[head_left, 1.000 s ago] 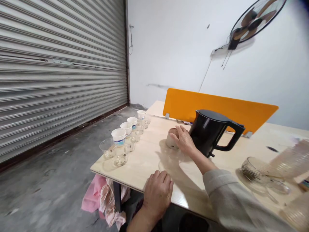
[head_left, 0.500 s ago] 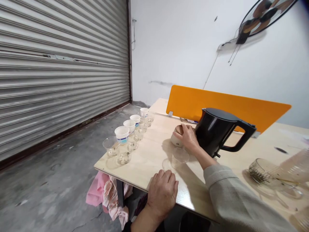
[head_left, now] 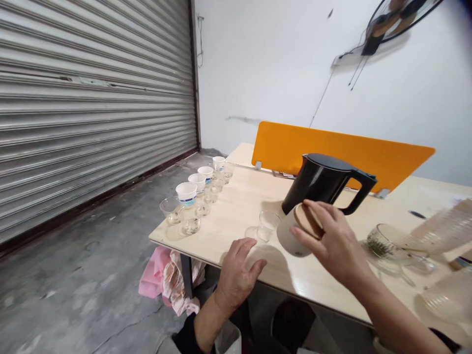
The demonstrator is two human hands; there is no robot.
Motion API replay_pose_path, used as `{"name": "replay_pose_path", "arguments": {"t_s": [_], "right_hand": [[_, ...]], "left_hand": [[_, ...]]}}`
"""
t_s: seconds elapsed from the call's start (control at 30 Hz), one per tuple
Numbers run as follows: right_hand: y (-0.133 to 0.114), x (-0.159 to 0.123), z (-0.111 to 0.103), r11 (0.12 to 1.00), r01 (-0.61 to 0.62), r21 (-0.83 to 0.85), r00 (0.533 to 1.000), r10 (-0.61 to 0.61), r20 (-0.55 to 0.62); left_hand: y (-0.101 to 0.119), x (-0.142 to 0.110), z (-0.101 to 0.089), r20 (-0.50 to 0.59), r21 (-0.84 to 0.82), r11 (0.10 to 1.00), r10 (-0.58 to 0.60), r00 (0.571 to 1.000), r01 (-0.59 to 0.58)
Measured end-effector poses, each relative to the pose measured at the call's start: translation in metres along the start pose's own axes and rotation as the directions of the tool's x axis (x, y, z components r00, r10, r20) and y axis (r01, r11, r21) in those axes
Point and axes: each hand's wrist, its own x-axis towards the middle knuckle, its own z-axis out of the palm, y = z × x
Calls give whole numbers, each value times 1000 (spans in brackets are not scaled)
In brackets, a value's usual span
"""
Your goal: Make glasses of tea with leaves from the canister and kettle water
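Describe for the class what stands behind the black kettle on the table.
Behind the black electric kettle stands an orange desk divider at the far side of the table. The kettle covers part of the divider's lower edge, so whatever lies directly behind the kettle cannot be seen.

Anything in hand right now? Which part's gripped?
The right hand holds a cream canister by its wooden lid, tilted; the left hand holds nothing.

Garage-like workroom with steel roller shutter (head_left: 92,88)
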Motion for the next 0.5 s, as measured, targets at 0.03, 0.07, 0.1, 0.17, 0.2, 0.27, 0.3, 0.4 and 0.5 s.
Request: {"name": "replay_pose_path", "arguments": {"t_s": [0.03,0.07,0.1,0.17,0.2,0.27,0.3,0.4,0.5], "right_hand": [[-2,-13,3,1000,1,13,1000,-1,28],[-5,-24,8,1000,3,27,999,-4,53],[-7,-34,14,999,5,41,997,-8,76],[-13,-48,28,998,11,68,994,-19,108],[-16,-52,34,997,15,77,993,-23,113],[-23,-56,44,997,23,76,994,-31,107],[-27,-57,47,997,30,66,994,-36,99],[-35,-56,51,999,50,1,995,-49,90],[-40,-54,51,996,71,-49,992,-65,112]], "left_hand": [[2,-2,-1,7,-20,1000,-2,1000,2],[4,-4,-1,24,-30,1000,1,1000,0],[5,-5,-1,47,-32,999,7,999,-5],[9,-7,2,94,-24,1000,23,995,-21],[11,-7,4,112,-17,1000,24,993,-22],[14,-6,7,146,-8,1000,8,989,-6],[16,-4,8,164,-3,1000,-13,986,13],[20,1,14,189,0,997,-80,979,82],[22,5,20,165,-31,993,-110,980,116]]}}
